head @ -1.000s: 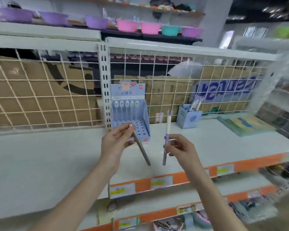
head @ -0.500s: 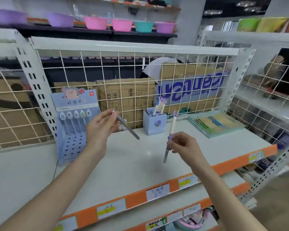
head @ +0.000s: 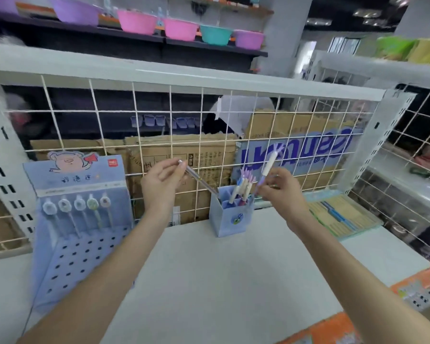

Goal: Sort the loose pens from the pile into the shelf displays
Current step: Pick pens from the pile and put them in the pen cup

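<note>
The left hand [head: 160, 187] pinched a slim grey pen [head: 201, 180] angled tip-down at the small blue cardboard pen cup [head: 230, 216], while the right hand [head: 281, 188], equally near, pinched an upright white-and-purple pen [head: 267, 168].

left hand [head: 160, 187] raised, pinching | right hand [head: 281, 192] raised, pinching

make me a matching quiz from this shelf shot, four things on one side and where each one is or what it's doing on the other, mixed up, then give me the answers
Things:
1. grey pen
2. white and purple pen
3. blue pen cup
4. blue pegboard display

Places or states:
A. stands on the shelf left of the left hand
B. pinched in the right hand
C. stands on the shelf between the hands, pens inside
D. held slanted in the left hand

Pairs: 1-D, 2-B, 3-C, 4-A
</note>
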